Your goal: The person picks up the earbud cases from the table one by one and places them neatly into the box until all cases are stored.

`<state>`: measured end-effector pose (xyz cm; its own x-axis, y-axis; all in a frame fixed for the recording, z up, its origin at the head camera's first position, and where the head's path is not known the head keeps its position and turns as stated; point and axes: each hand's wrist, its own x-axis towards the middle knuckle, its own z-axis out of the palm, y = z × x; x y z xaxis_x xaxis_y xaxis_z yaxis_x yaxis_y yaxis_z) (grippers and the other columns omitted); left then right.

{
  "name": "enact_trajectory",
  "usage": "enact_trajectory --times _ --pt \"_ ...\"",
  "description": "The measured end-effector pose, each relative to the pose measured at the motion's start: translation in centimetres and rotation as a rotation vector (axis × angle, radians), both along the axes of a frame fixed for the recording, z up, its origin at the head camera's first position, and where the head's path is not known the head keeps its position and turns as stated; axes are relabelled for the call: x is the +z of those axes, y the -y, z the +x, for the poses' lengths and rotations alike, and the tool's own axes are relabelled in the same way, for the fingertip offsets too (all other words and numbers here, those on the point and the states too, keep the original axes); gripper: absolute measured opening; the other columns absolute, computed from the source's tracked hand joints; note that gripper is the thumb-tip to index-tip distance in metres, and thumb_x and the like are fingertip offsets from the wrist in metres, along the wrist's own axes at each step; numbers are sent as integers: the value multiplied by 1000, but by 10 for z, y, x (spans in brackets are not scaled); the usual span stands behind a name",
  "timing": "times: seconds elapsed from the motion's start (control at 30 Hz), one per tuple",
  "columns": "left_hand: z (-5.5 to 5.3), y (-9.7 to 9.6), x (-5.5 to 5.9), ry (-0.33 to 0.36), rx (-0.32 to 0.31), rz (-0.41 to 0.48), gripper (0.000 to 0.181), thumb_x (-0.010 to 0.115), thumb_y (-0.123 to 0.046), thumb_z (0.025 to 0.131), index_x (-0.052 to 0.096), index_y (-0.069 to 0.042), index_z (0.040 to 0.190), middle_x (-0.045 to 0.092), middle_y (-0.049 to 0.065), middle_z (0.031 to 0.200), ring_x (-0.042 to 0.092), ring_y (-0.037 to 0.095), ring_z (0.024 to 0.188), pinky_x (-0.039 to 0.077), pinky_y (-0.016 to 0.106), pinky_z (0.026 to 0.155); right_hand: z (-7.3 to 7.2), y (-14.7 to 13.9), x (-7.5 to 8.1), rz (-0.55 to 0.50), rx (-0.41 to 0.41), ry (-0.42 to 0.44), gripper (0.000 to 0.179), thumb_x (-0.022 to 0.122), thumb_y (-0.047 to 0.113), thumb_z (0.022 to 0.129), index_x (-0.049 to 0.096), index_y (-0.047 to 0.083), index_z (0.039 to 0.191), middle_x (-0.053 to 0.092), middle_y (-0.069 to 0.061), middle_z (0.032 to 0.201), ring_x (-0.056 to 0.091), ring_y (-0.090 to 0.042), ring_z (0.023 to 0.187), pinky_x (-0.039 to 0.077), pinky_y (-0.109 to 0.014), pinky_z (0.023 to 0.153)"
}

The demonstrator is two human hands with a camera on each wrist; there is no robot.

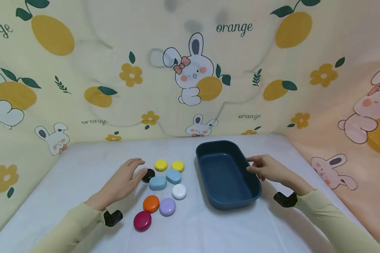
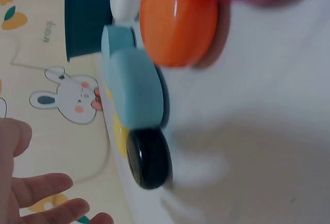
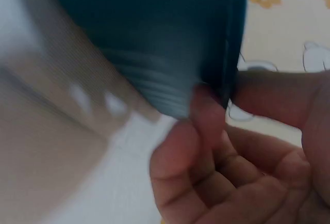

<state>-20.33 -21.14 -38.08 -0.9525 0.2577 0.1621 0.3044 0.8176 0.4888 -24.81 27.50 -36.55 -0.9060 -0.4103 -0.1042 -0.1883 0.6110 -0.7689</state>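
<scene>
My left hand (image 1: 123,181) hovers beside a glossy black rounded piece (image 1: 149,175), fingers spread and nothing held; its thumb tip overlaps the piece's edge in the head view. In the left wrist view the fingers (image 2: 44,190) stay apart from the black piece (image 2: 148,158). At the right, my right hand (image 1: 266,168) pinches the side rim of a dark blue rectangular tray (image 1: 229,203). Thumb and index finger lie on either side of that rim (image 3: 234,43) in the right wrist view, the other fingers curled. Nothing lies inside the tray.
Around the black piece lie two yellow pieces (image 1: 160,165) and two light blue ones (image 1: 157,183). Nearer are white (image 1: 179,192), orange (image 1: 151,203), lilac (image 1: 167,207) and crimson (image 1: 142,221) pieces. A printed cloth backdrop (image 1: 240,73) rises behind the white table (image 1: 228,235).
</scene>
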Motion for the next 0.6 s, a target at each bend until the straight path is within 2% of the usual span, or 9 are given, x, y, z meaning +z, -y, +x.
enact_trajectory --times 0.1,0.23,0.4,0.6 --pt "6 1 0 18 -24 49 59 45 -51 101 53 -4 136 46 16 143 43 37 130 36 57 104 2 3 -3 15 -2 -32 51 60 10 97 44 -16 137 58 -8 73 51 -19 55 46 -30 48" --pt "14 2 0 14 -57 110 49 51 -41 102 55 -6 136 51 11 137 49 32 123 42 55 100 6 6 -4 4 -10 -57 50 60 8 97 43 -16 138 57 -8 69 53 -21 53 49 -32 48" --pt "26 4 3 56 -106 164 41 59 -30 100 56 -8 134 55 5 133 52 27 119 45 53 97 17 8 -6 -66 -48 12 54 61 11 98 41 -14 140 58 -11 71 56 -25 57 55 -38 53" --pt "39 12 0 177 -164 225 49 64 -40 96 55 -12 136 55 0 133 51 27 120 43 53 98 30 8 -8 -112 -106 88 57 63 12 97 39 -14 142 58 -12 75 57 -25 60 56 -39 53"
